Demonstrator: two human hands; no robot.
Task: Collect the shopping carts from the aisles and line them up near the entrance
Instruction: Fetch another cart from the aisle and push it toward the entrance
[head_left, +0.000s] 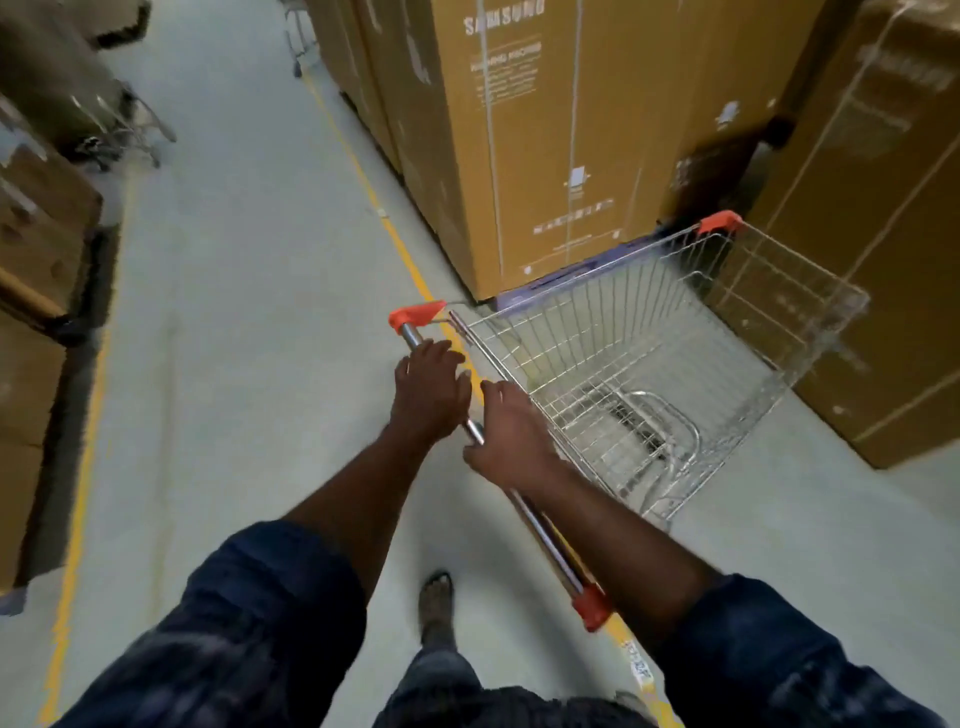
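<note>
An empty wire shopping cart (675, 374) with orange corner caps stands at an angle in front of me, its nose pointing right toward tall cardboard boxes. Its chrome handle bar (545, 540) runs diagonally from upper left to lower right. My left hand (428, 395) grips the bar near its upper orange end. My right hand (511, 434) grips the bar just beside it, toward the middle. More carts (122, 130) stand far off at the upper left, blurred.
Tall brown appliance boxes (545, 135) line the right side, close to the cart's front. Stacked cartons (36, 228) stand on the left. Yellow floor lines (363, 176) edge the grey concrete aisle between them. My foot (436, 608) shows below the handle.
</note>
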